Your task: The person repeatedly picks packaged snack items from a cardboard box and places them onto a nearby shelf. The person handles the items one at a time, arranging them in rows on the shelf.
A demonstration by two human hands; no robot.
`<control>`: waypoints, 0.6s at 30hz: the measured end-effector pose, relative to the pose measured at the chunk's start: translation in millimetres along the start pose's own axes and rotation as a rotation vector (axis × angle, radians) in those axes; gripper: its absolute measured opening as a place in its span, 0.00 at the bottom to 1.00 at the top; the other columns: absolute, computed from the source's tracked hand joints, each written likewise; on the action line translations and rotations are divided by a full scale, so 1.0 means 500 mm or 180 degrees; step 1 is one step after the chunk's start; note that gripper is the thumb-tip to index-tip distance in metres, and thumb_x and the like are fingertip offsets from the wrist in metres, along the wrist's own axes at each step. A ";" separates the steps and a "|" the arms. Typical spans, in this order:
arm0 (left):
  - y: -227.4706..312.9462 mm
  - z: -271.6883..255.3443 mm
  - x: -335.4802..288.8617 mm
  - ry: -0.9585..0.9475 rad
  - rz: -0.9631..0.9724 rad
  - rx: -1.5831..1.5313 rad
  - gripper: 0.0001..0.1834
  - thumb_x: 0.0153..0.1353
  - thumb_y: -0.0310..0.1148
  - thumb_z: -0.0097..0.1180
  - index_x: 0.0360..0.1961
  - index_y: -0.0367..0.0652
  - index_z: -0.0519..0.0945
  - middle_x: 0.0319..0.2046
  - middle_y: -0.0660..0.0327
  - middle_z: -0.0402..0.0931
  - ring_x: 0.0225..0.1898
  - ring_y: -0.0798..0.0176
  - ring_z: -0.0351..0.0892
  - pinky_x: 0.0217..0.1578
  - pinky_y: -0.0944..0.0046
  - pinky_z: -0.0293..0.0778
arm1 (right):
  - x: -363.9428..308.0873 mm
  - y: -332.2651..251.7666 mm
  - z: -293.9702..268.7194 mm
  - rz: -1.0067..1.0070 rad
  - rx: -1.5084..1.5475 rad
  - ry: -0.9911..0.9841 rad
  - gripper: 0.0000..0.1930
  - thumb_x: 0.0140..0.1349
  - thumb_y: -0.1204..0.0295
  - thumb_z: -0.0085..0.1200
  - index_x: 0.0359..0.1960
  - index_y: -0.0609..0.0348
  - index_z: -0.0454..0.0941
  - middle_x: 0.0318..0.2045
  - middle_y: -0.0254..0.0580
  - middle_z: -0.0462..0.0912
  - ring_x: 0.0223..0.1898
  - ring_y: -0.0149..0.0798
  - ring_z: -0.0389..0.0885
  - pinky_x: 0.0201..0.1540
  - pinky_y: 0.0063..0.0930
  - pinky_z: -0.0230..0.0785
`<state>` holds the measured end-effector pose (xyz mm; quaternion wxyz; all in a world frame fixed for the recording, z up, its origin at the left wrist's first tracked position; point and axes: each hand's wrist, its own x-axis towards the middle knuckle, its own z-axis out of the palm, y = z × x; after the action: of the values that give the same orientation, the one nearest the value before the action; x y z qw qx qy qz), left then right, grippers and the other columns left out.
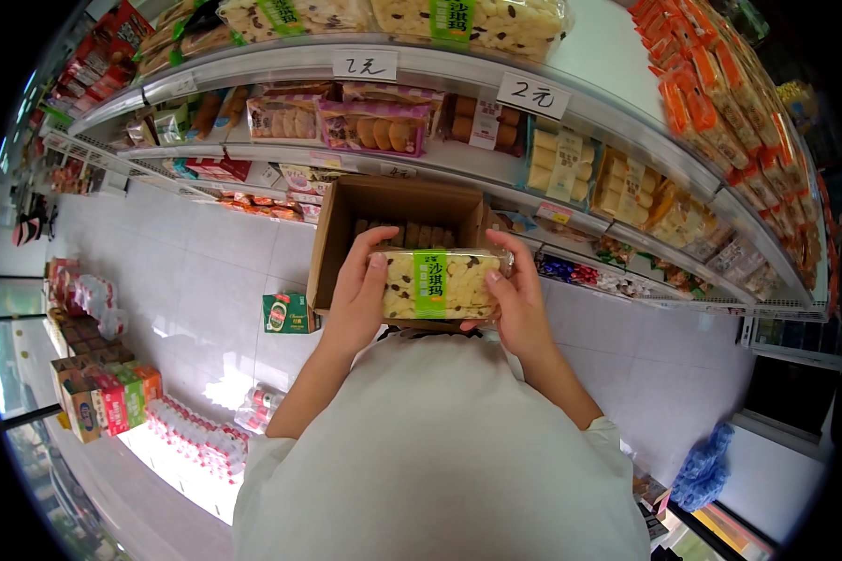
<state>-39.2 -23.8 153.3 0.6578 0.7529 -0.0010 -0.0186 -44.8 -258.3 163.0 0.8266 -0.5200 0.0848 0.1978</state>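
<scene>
A clear pack of pale puffed-rice-style snack cake (477, 283), dotted with dark raisins and banded with a green label, is held level in front of my body. My left hand (360, 280) grips its left end, thumb on the front. At the other end, my right hand (519, 299) closes round the corner, thumb also on the front. Just beyond the pack stands an open cardboard box (346, 210) with brown packs (430, 234) inside; the held pack covers part of it. Similar raisin-dotted packs (515, 28) lie on the top shelf.
Ahead, a curved white shelf (440, 70) carries bagged pastries (374, 126), rolls (559, 164) and orange-wrapped snacks (711, 75). Handwritten price cards (533, 94) hang on its edge. A green carton (288, 313) sits on the floor left of the box. Bottle packs (196, 435) and cartons (103, 397) stand farther left.
</scene>
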 end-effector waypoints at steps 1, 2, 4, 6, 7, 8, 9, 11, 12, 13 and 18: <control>0.032 0.013 -0.003 -0.0078 -0.0318 -0.0216 0.17 0.81 0.37 0.40 0.62 0.42 0.72 0.43 0.62 0.75 0.36 0.73 0.78 0.34 0.69 0.82 | -0.001 -0.002 0.004 -0.0116 0.0073 -0.0012 0.25 0.78 0.72 0.42 0.74 0.46 0.57 0.52 0.46 0.78 0.44 0.38 0.87 0.31 0.30 0.87; 0.049 0.026 -0.006 -0.0157 -0.0635 -0.0433 0.17 0.82 0.38 0.39 0.61 0.43 0.73 0.42 0.63 0.73 0.35 0.74 0.77 0.30 0.70 0.81 | -0.002 0.004 0.004 -0.0315 -0.0185 0.0053 0.23 0.78 0.72 0.42 0.72 0.47 0.59 0.51 0.45 0.78 0.43 0.37 0.87 0.30 0.30 0.87; 0.037 0.041 0.000 -0.0168 -0.0533 -0.0501 0.17 0.82 0.39 0.38 0.60 0.44 0.74 0.38 0.64 0.73 0.34 0.76 0.76 0.22 0.72 0.79 | -0.001 0.014 0.001 -0.0728 -0.0710 0.0172 0.20 0.79 0.70 0.42 0.69 0.49 0.61 0.48 0.43 0.78 0.41 0.35 0.86 0.28 0.30 0.86; 0.030 0.046 0.008 -0.0296 -0.0608 -0.0673 0.17 0.82 0.39 0.38 0.60 0.43 0.74 0.38 0.64 0.73 0.34 0.76 0.76 0.22 0.72 0.79 | 0.000 0.021 -0.017 -0.1347 -0.1573 0.0145 0.16 0.80 0.69 0.42 0.66 0.51 0.64 0.47 0.43 0.78 0.38 0.34 0.86 0.27 0.30 0.85; 0.037 0.048 0.009 -0.0266 -0.0542 -0.0540 0.16 0.81 0.39 0.39 0.59 0.43 0.74 0.38 0.64 0.74 0.35 0.76 0.76 0.24 0.72 0.79 | -0.001 0.023 -0.022 -0.1400 -0.1597 0.0180 0.15 0.80 0.68 0.42 0.64 0.52 0.65 0.46 0.42 0.78 0.37 0.33 0.85 0.27 0.30 0.85; 0.049 0.049 0.008 -0.0236 -0.0474 -0.0408 0.16 0.81 0.38 0.40 0.58 0.42 0.75 0.38 0.64 0.74 0.35 0.76 0.76 0.27 0.72 0.78 | -0.001 0.023 -0.026 -0.1450 -0.1623 0.0212 0.14 0.80 0.68 0.42 0.62 0.53 0.66 0.46 0.42 0.78 0.36 0.33 0.85 0.27 0.29 0.84; 0.060 0.051 0.008 -0.0205 -0.0407 -0.0273 0.15 0.81 0.37 0.41 0.57 0.41 0.76 0.38 0.64 0.75 0.36 0.76 0.75 0.30 0.73 0.78 | -0.003 0.021 -0.022 -0.1243 -0.1235 0.0285 0.13 0.80 0.68 0.43 0.61 0.55 0.66 0.46 0.41 0.78 0.36 0.32 0.84 0.26 0.28 0.83; 0.029 0.060 0.008 -0.0069 0.0540 -0.0039 0.14 0.80 0.36 0.42 0.54 0.40 0.77 0.40 0.64 0.76 0.38 0.75 0.74 0.36 0.72 0.75 | -0.007 0.019 -0.021 -0.0940 -0.0538 0.0346 0.13 0.79 0.67 0.45 0.59 0.57 0.68 0.45 0.41 0.78 0.36 0.33 0.84 0.29 0.28 0.82; 0.026 0.065 0.012 0.0003 0.1024 0.0077 0.14 0.80 0.35 0.43 0.53 0.39 0.77 0.41 0.64 0.76 0.39 0.74 0.73 0.40 0.71 0.74 | -0.007 0.019 -0.025 -0.0854 -0.0230 0.0332 0.13 0.78 0.67 0.47 0.58 0.58 0.69 0.45 0.42 0.79 0.37 0.34 0.84 0.32 0.28 0.82; 0.028 0.064 0.007 -0.0038 0.0820 -0.0093 0.12 0.79 0.33 0.45 0.51 0.38 0.78 0.42 0.64 0.77 0.40 0.72 0.71 0.45 0.70 0.69 | -0.006 0.021 -0.030 -0.0768 0.0077 0.0315 0.13 0.78 0.67 0.49 0.57 0.60 0.71 0.46 0.43 0.80 0.38 0.35 0.84 0.35 0.29 0.82; 0.039 0.066 0.022 0.0015 0.0385 -0.0194 0.11 0.78 0.33 0.48 0.50 0.37 0.78 0.40 0.64 0.77 0.39 0.73 0.71 0.43 0.70 0.71 | -0.003 0.038 -0.058 -0.2340 -0.1929 0.0525 0.15 0.72 0.66 0.58 0.53 0.62 0.77 0.49 0.51 0.83 0.50 0.43 0.82 0.56 0.34 0.72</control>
<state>-28.6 -59.3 167.8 0.6803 0.7312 -0.0444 0.0228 -52.0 -277.4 135.1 0.6436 -0.7469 -0.1008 -0.1336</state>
